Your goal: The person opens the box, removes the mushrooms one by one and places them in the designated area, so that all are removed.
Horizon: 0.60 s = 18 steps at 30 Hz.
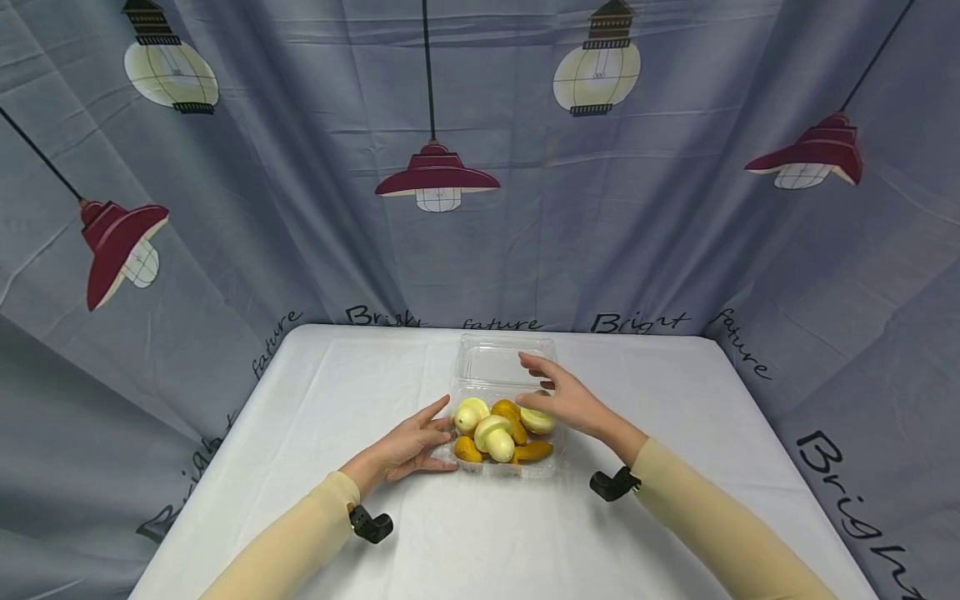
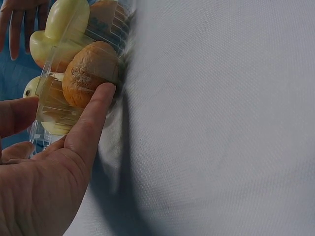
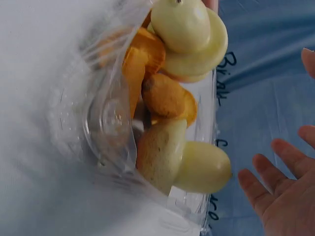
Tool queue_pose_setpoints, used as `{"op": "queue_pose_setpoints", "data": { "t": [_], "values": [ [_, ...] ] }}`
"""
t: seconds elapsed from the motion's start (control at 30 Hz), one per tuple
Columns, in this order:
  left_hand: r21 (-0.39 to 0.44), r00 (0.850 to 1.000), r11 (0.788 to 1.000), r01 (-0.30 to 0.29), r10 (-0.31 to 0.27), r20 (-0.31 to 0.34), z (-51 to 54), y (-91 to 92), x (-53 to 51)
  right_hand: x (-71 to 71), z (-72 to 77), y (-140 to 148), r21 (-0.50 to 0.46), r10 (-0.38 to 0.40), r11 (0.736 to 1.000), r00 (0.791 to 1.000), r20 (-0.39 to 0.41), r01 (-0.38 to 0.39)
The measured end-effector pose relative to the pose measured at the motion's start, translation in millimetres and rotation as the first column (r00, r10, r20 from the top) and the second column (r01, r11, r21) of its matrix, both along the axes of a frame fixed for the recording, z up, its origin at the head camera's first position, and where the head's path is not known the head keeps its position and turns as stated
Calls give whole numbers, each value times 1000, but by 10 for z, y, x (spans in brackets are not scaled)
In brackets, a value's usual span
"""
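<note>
The person's two hands are both at one clear plastic box. The left hand (image 1: 408, 446) is spread wide, thumb and fingers apart, touching the box's left wall with nothing gripped; the left wrist view shows one straight digit laid against the plastic beside an orange-brown mushroom. The right hand (image 1: 573, 407) is above the box's right side, fingers parted and gently bent, with nothing in its hold.

The clear plastic box (image 1: 517, 472) stands about midway between the left and right edges of the bench (image 1: 360, 375), with its single lid (image 1: 491, 367) opened back and reaching almost to the far edge. Inside are three pale mushrooms (image 1: 498, 442), at left, middle and right, and at least three orange-brown mushrooms (image 1: 533, 452) among them; overlap hides the exact number.

Two tan sleeves (image 1: 277, 542) cover the arms, each with one black wrist device (image 1: 372, 525). Past the bench's far corners hangs a blue-grey curtain (image 1: 510, 250) printed with three red lamps (image 1: 437, 173) and two pale lanterns (image 1: 597, 73).
</note>
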<state>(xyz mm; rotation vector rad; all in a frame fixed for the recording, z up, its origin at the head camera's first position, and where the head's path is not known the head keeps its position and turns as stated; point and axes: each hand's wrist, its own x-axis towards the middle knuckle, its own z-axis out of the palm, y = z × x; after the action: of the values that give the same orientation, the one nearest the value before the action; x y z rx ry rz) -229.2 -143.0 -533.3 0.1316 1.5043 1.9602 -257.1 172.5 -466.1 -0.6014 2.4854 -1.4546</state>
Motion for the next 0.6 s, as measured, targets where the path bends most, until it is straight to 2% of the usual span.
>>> {"op": "queue_pose_setpoints", "data": {
  "t": [0.17,0.3,0.47,0.6],
  "values": [
    [1,1000,1000,-1,1,0,4,-4,-1,61,3,-83,65,30,997,1000,10,-30],
    [2,1000,1000,-2,2,1,10,-5,4,113,1,-147,159,54,986,999,-4,-53],
    [15,1000,1000,7,-7,-9,5,-8,6,165,-3,-221,277,81,959,994,-76,-57],
    [25,1000,1000,10,-10,-10,0,-12,5,188,-9,-272,329,105,942,988,-109,-64]
  ]
}}
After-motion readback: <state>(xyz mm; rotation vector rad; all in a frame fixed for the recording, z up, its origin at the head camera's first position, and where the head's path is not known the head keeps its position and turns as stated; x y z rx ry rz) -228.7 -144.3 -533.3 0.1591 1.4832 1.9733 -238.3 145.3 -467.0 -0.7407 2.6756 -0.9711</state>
